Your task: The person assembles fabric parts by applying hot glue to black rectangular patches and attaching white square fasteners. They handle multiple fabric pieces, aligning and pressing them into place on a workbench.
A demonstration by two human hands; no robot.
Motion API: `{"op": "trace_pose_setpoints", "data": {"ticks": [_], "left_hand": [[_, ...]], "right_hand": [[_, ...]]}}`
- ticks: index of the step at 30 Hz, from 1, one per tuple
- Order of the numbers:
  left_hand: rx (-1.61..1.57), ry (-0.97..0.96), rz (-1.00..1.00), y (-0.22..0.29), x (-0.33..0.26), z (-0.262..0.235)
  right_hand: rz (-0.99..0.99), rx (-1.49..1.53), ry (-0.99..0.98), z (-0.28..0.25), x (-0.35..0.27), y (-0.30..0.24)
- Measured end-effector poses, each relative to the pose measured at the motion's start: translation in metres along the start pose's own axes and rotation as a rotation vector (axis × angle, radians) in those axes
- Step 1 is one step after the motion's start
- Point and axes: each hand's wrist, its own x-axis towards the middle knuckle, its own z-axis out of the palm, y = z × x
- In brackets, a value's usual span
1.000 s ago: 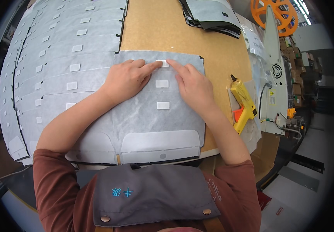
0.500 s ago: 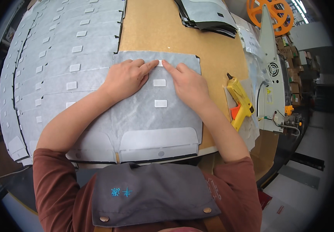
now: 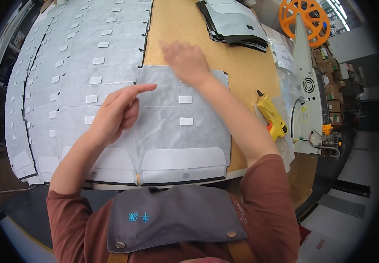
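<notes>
A grey fabric panel [image 3: 180,131] lies flat on the brown worktop [image 3: 185,30] straight in front of the person, its near edge with the pale reinforcing band toward the apron; two small white patches [image 3: 185,99] sit on its middle. To its left a long row of like panels [image 3: 66,70], each overlapping the next and each bearing the same white patches, fans away toward the far left — by that row, a good many pieces look finished and laid out, while a dark stack of further pieces [image 3: 233,22] at the far edge suggests more are still to be handled. The left hand [image 3: 115,114] hovers over the seam between the front panel and the row, forefinger stretched out and the other fingers loosely curled, pinching nothing. The right hand [image 3: 187,61] is raised above the panel's far edge, blurred by motion, fingers close together and empty as far as can be told. A yellow glue gun [image 3: 270,116] lies on the worktop to the right, untouched, beside a white machine [image 3: 305,79] with an orange reel [image 3: 305,17] behind it. Half a second ago both hands were pressed down side by side on the panel's far edge, fingertips meeting at a white patch there — now both have lifted off and parted, the right swinging away toward the far side, and the panel lies free.
</notes>
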Motion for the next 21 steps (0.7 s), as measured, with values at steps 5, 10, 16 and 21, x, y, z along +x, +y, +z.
{"op": "trace_pose_setpoints", "data": {"ticks": [5,10,16,21], "left_hand": [[-0.345,0.031,-0.122,-0.023,-0.046,-0.018],[-0.465,0.204,-0.212,-0.031,-0.064,-0.015],[-0.46,0.121,-0.157,-0.045,-0.071,-0.027],[-0.268,0.177,-0.156,-0.049,-0.074,-0.028]], "right_hand": [[0.088,0.099,0.123,-0.012,0.008,-0.004],[-0.02,0.119,0.038,-0.039,-0.031,-0.049],[0.321,0.489,0.031,-0.048,-0.012,-0.027],[0.469,0.302,-0.573,-0.053,-0.02,0.012]]}}
